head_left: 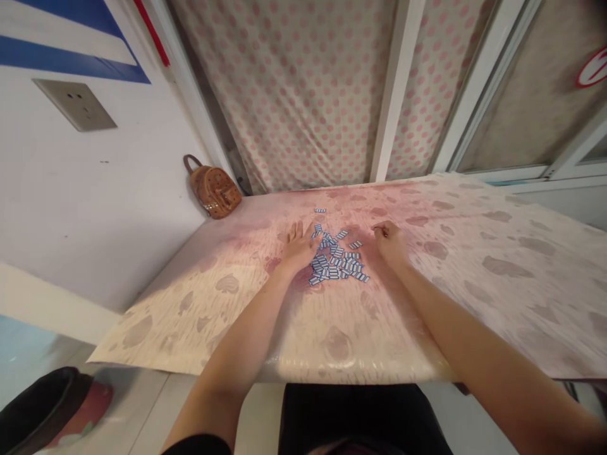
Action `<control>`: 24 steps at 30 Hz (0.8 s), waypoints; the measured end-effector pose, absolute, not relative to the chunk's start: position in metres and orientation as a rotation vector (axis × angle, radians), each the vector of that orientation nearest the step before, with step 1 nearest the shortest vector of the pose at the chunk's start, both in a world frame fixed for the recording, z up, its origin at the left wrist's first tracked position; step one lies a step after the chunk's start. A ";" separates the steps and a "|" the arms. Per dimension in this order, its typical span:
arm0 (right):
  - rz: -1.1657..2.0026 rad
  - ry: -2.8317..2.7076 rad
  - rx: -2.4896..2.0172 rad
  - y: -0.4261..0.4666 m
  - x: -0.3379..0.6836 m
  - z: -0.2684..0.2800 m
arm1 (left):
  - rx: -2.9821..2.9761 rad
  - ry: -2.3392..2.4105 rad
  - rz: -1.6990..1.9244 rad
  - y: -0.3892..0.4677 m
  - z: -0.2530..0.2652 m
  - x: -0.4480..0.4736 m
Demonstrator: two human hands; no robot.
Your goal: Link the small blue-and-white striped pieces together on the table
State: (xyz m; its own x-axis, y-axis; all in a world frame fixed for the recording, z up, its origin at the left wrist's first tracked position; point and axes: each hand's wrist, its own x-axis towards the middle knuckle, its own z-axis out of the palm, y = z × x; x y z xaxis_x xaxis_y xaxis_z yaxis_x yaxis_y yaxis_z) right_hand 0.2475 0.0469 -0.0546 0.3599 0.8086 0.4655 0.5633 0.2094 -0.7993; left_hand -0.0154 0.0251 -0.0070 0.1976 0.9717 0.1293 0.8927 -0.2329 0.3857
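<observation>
A loose heap of small blue-and-white striped cards point(334, 262) lies on the cloth-covered table point(327, 335), some overlapping. My left hand point(300, 246) rests flat at the heap's left edge, fingers spread, its thumb side touching or nearly touching the nearest cards. To the right of the heap, my right hand point(389, 240) is closed with its fingertips pinched together; whatever is between them, if anything, is too small to make out. One single card point(320, 210) lies apart beyond the heap, and another card point(355, 244) sits loose on its right side.
A small brown backpack point(215, 189) leans against the wall at the table's far left corner. Behind the table hangs a dotted curtain point(303, 95) beside white frames. A dark-rimmed bin point(52, 411) stands on the floor at lower left. A wall socket point(76, 104) is upper left.
</observation>
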 end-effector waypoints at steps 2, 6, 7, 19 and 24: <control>0.259 -1.313 -1.502 0.049 0.250 -0.058 | 2.248 1.726 0.469 0.022 -0.006 -0.014; 0.236 -1.335 -1.556 0.052 0.253 -0.063 | 2.272 1.616 0.373 0.015 -0.004 -0.010; 0.230 -1.342 -1.565 0.052 0.253 -0.063 | 2.273 1.597 0.345 0.013 -0.004 -0.008; 0.165 -1.428 -1.663 0.053 0.250 -0.061 | 2.354 1.667 0.383 0.013 -0.005 -0.012; 0.138 -1.461 -1.685 0.051 0.249 -0.060 | 2.494 1.409 0.567 0.010 0.008 -0.017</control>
